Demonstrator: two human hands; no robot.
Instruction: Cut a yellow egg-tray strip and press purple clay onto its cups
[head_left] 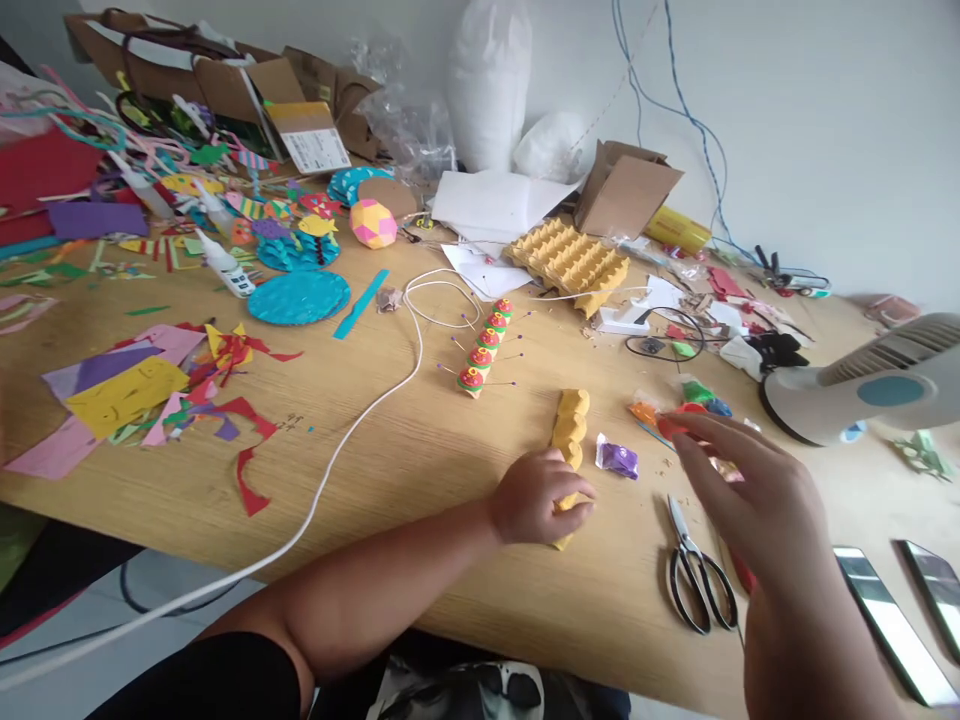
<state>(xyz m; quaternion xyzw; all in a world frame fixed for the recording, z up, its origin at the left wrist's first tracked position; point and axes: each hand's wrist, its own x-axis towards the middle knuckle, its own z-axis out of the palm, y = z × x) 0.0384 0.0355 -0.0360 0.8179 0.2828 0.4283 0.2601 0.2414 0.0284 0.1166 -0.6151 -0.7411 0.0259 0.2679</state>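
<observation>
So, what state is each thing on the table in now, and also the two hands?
left hand: closed around the near end of the yellow egg-carton strip
right hand: open, spread, holding nothing
yellow egg-carton strip: lying along the table
scissors: shut, lying flat
cardboard box: flaps open

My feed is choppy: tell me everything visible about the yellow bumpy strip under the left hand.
The yellow strip looks like a cut row of egg-carton cups in pulpy cardboard. It lies on the wooden table, running away from the person. The left hand grips its near end, covering part. A purple packet lies to its right, apart.
</observation>
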